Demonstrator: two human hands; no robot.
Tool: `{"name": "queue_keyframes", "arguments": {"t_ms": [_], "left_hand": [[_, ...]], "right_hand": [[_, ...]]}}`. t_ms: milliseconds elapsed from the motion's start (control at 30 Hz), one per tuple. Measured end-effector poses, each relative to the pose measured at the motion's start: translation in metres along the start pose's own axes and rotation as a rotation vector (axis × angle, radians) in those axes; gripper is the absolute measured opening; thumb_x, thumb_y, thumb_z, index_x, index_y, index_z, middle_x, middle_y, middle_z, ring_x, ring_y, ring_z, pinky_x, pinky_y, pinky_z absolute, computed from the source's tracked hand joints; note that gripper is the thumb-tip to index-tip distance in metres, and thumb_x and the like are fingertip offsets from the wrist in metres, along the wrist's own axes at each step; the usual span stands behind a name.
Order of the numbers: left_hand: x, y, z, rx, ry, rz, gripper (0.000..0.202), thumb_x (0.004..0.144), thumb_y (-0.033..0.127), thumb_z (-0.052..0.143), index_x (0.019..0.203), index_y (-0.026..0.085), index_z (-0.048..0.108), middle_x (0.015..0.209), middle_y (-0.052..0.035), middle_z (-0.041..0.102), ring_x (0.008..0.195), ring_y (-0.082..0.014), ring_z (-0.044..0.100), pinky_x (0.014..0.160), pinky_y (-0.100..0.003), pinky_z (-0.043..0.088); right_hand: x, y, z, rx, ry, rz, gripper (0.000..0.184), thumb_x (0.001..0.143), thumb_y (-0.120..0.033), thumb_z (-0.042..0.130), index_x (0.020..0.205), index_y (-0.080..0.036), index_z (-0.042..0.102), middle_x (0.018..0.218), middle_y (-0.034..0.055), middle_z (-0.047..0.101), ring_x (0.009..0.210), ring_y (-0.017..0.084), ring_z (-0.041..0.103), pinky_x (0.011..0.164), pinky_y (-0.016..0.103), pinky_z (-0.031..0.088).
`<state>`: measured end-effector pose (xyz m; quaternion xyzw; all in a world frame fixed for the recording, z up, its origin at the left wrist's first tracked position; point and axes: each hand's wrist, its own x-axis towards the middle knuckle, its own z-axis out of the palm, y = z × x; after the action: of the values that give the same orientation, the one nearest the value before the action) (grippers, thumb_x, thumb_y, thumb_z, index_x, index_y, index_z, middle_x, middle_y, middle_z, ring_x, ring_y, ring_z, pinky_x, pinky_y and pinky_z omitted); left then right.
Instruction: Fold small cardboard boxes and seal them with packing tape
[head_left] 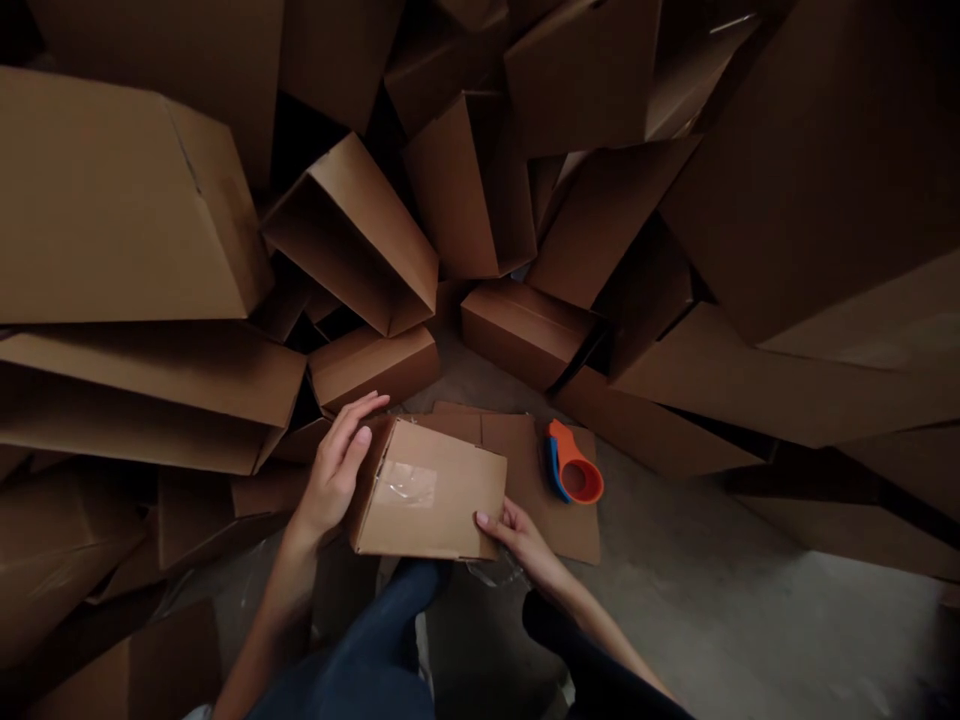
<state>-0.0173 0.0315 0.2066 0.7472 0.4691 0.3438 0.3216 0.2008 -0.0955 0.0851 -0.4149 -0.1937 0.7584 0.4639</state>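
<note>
A grey, smooth-looking floor (675,580) is seen below, its far and left parts covered by a crowded heap of brown cardboard boxes (592,75), piled at many angles. At the upper right, the view is filled by a huge, shadowed brown carton (817,170); at the left, a large, paler brown carton (82,200) is rested on its neighbours. Nearer the middle, a tilted, open-ended brown carton (386,230) is turned so that its hollow inside is shown. At the bottom edge, a leg in dark blue cloth (352,660) is seen.

On the floor, a flat, creased sheet of brown cardboard (517,440) is laid, partly covered from view by a small tan cardboard box (457,490). This box is positioned in front of the person, between the two hands, with a broad face turned upward. Its lower right corner is gripped by the right hand (521,535), the thumb pressed on the upper face. The left hand (337,465) is held wide beside the box's left side, fingers extended; whether the box is touched by it cannot be told. An orange and blue plastic tool with a round ring (568,458) is rested on the sheet's right part. On the box's upper face, a strip of clear, shiny tape (412,484) is stuck.
</note>
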Motion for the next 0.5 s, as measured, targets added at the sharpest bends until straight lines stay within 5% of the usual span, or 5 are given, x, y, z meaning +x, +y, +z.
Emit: {"name": "queue_keyframes", "arguments": {"t_ms": [133, 267, 500], "left_hand": [[-0.003, -0.009, 0.007, -0.021, -0.127, -0.117, 0.044, 0.102, 0.045, 0.034, 0.139, 0.026, 0.050, 0.154, -0.0035, 0.041, 0.147, -0.0228, 0.028, 0.122, -0.044, 0.017], [-0.007, -0.014, 0.010, -0.099, -0.207, -0.167, 0.054, 0.102, 0.055, 0.023, 0.140, 0.026, 0.050, 0.153, -0.0044, 0.043, 0.147, -0.0238, 0.028, 0.123, -0.045, 0.014], [-0.020, -0.010, 0.023, -0.410, -0.167, -0.299, 0.081, 0.088, 0.079, 0.014, 0.150, 0.030, 0.032, 0.160, -0.0067, 0.029, 0.147, -0.0297, 0.027, 0.120, -0.047, 0.022]], "right_hand": [[0.001, 0.002, 0.001, 0.001, -0.027, -0.010, 0.064, 0.064, -0.055, 0.083, 0.113, -0.021, 0.060, 0.112, 0.0083, 0.072, 0.098, 0.024, 0.070, 0.096, 0.041, 0.052], [-0.003, -0.004, 0.000, -0.018, -0.014, -0.017, 0.060, 0.066, -0.054, 0.081, 0.111, -0.021, 0.060, 0.112, 0.0074, 0.072, 0.101, 0.023, 0.068, 0.095, 0.039, 0.052], [-0.018, -0.040, -0.004, -0.121, 0.046, -0.044, 0.057, 0.071, -0.052, 0.079, 0.115, -0.021, 0.062, 0.111, 0.0062, 0.071, 0.098, 0.021, 0.067, 0.091, 0.036, 0.053]]}}
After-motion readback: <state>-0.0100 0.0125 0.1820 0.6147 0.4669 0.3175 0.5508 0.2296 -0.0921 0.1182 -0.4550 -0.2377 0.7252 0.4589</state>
